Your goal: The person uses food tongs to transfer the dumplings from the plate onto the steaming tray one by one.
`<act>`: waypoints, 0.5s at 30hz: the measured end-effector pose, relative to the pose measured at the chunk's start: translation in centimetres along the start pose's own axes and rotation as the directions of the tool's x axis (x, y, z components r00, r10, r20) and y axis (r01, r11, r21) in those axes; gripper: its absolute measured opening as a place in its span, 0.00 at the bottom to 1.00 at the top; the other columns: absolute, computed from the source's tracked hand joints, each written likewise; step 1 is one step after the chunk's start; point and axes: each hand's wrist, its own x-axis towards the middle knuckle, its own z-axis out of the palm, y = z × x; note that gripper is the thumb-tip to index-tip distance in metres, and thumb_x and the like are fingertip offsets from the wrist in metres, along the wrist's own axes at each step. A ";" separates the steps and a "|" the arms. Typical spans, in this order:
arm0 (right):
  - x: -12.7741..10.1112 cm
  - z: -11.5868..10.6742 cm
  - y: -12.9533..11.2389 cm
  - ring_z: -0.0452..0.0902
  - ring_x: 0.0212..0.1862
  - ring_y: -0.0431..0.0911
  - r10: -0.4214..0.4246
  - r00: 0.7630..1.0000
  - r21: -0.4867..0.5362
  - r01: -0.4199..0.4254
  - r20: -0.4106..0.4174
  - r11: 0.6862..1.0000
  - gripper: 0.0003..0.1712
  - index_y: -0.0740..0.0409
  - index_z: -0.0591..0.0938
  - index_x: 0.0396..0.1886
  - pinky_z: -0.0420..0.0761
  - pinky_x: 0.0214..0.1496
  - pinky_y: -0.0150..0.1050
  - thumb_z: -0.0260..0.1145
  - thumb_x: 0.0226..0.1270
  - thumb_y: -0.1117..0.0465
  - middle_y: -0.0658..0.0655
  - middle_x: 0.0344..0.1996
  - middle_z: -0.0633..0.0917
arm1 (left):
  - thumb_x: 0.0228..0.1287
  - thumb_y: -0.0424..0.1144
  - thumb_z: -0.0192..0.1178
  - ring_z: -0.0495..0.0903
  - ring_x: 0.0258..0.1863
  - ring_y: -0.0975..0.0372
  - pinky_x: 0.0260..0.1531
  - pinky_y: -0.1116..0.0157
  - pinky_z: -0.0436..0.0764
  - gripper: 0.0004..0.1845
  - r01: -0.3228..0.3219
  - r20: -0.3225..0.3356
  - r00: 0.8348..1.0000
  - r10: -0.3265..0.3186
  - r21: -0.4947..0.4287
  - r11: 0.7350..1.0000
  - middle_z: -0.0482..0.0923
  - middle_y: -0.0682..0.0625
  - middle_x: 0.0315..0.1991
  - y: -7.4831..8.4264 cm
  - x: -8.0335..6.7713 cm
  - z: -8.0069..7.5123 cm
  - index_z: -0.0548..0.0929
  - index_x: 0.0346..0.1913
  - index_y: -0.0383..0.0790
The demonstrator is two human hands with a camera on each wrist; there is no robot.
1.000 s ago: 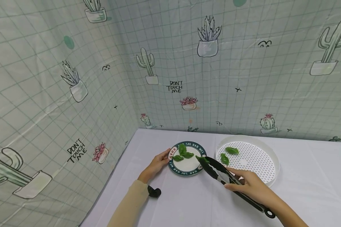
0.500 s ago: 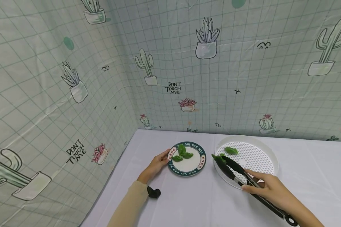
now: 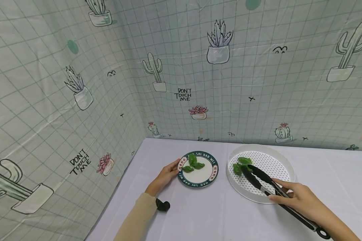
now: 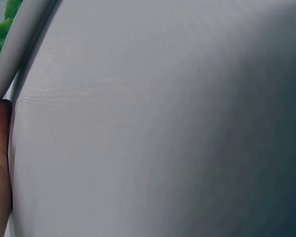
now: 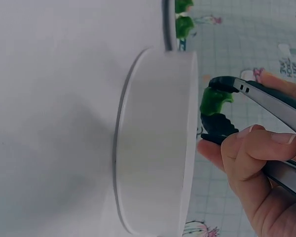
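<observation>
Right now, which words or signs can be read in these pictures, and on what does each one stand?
"DON'T TOUCH ME": back curtain.
"DON'T TOUCH ME": left curtain.
"SHI HAO MEI": plate rim, its first letters hidden by a dumpling.
Red labels on the rim: too small to read.

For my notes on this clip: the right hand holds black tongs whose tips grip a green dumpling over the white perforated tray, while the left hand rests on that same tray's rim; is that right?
Not quite. The left hand touches the rim of the small green-rimmed plate, not the white perforated tray, as the head view shows. The rest holds: the right hand holds the black tongs, tips gripping a green dumpling over that tray.
</observation>
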 end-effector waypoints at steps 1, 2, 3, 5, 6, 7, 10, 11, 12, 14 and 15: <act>0.0 -0.1 0.1 0.76 0.28 0.35 -0.005 1.000 -0.002 0.005 0.001 1.000 0.40 0.74 0.72 0.67 0.74 0.28 0.34 0.72 0.64 0.53 0.65 0.43 0.83 | 0.74 0.26 0.50 0.59 0.73 0.45 0.72 0.49 0.56 0.29 0.000 0.001 1.000 0.000 0.002 1.000 0.60 0.34 0.73 0.0 0.0 0.0 0.58 0.75 0.29; 0.1 -0.2 0.2 0.75 0.26 0.35 -0.010 1.000 -0.002 0.010 0.004 1.000 0.40 0.75 0.71 0.67 0.73 0.26 0.33 0.72 0.64 0.54 0.63 0.41 0.83 | 0.75 0.26 0.50 0.59 0.73 0.44 0.72 0.48 0.56 0.29 0.001 0.001 1.000 -0.001 0.004 1.000 0.60 0.34 0.73 -0.1 0.0 0.0 0.58 0.75 0.29; 0.1 -0.3 0.3 0.73 0.24 0.35 -0.010 1.000 -0.001 0.010 0.007 1.000 0.39 0.75 0.71 0.67 0.73 0.24 0.33 0.72 0.64 0.54 0.60 0.40 0.82 | 0.75 0.26 0.50 0.59 0.73 0.45 0.72 0.48 0.56 0.29 0.004 0.002 1.000 -0.004 0.004 1.000 0.60 0.34 0.73 -0.1 0.0 0.0 0.58 0.75 0.29; 0.3 -0.4 0.5 0.70 0.21 0.35 -0.023 1.000 -0.007 0.023 0.015 1.000 0.39 0.76 0.71 0.66 0.71 0.22 0.33 0.72 0.64 0.55 0.57 0.36 0.81 | 0.75 0.27 0.50 0.58 0.73 0.45 0.72 0.48 0.55 0.29 0.011 0.002 1.000 -0.011 0.002 1.000 0.60 0.35 0.73 -0.2 0.0 -0.1 0.58 0.76 0.30; 0.4 -0.5 0.6 0.69 0.21 0.35 -0.020 1.000 -0.007 0.020 0.019 1.000 0.39 0.76 0.71 0.66 0.70 0.21 0.33 0.72 0.64 0.55 0.55 0.34 0.80 | 0.75 0.27 0.50 0.57 0.74 0.45 0.72 0.48 0.55 0.29 0.010 0.004 1.000 -0.010 0.006 1.000 0.60 0.34 0.73 -0.2 0.0 -0.1 0.58 0.76 0.30; 0.5 -0.5 0.7 0.68 0.20 0.35 -0.019 0.999 -0.011 0.019 0.026 1.000 0.39 0.77 0.71 0.66 0.70 0.21 0.33 0.72 0.64 0.54 0.54 0.33 0.79 | 0.75 0.27 0.50 0.57 0.74 0.45 0.72 0.48 0.55 0.29 0.008 0.008 1.000 -0.008 0.002 1.000 0.60 0.34 0.73 -0.2 0.0 -0.1 0.58 0.76 0.30; 0.8 -0.7 0.9 0.67 0.20 0.36 -0.023 0.999 -0.020 0.024 0.042 1.000 0.39 0.77 0.71 0.65 0.69 0.20 0.33 0.72 0.64 0.54 0.52 0.30 0.77 | 0.76 0.30 0.51 0.57 0.74 0.45 0.72 0.49 0.55 0.29 -0.025 0.026 0.999 0.025 0.000 1.000 0.60 0.34 0.73 -0.3 -0.2 -0.3 0.58 0.76 0.30; 0.8 -0.8 0.9 0.67 0.21 0.36 -0.025 0.999 -0.025 0.026 0.045 0.999 0.39 0.77 0.71 0.65 0.69 0.20 0.33 0.72 0.64 0.54 0.52 0.30 0.77 | 0.76 0.31 0.51 0.58 0.74 0.46 0.73 0.50 0.56 0.30 -0.040 0.035 0.999 0.040 -0.002 0.999 0.61 0.35 0.73 -0.3 -0.3 -0.4 0.58 0.76 0.31; 0.9 -0.8 0.9 0.67 0.21 0.36 -0.029 0.999 -0.028 0.030 0.045 0.999 0.39 0.78 0.72 0.65 0.70 0.20 0.33 0.72 0.64 0.54 0.52 0.29 0.77 | 0.76 0.33 0.52 0.59 0.73 0.48 0.72 0.53 0.58 0.30 -0.069 0.044 0.997 0.068 0.011 0.998 0.62 0.35 0.73 -0.4 -0.4 -0.4 0.59 0.76 0.31; 1.1 -0.9 1.0 0.68 0.23 0.36 -0.046 0.998 -0.043 0.048 0.045 0.998 0.39 0.79 0.73 0.63 0.70 0.21 0.33 0.72 0.63 0.54 0.51 0.28 0.77 | 0.76 0.34 0.52 0.60 0.73 0.49 0.72 0.54 0.59 0.30 -0.094 0.053 0.994 0.094 0.011 0.995 0.63 0.36 0.72 -0.4 -0.6 -0.6 0.59 0.76 0.32; 1.2 -0.9 1.0 0.67 0.23 0.35 -0.054 0.998 -0.047 0.056 0.044 0.997 0.39 0.79 0.73 0.63 0.70 0.21 0.33 0.73 0.63 0.54 0.51 0.28 0.76 | 0.76 0.34 0.52 0.61 0.73 0.49 0.72 0.55 0.60 0.30 -0.101 0.054 0.993 0.100 0.010 0.995 0.63 0.36 0.72 -0.4 -0.6 -0.6 0.59 0.76 0.32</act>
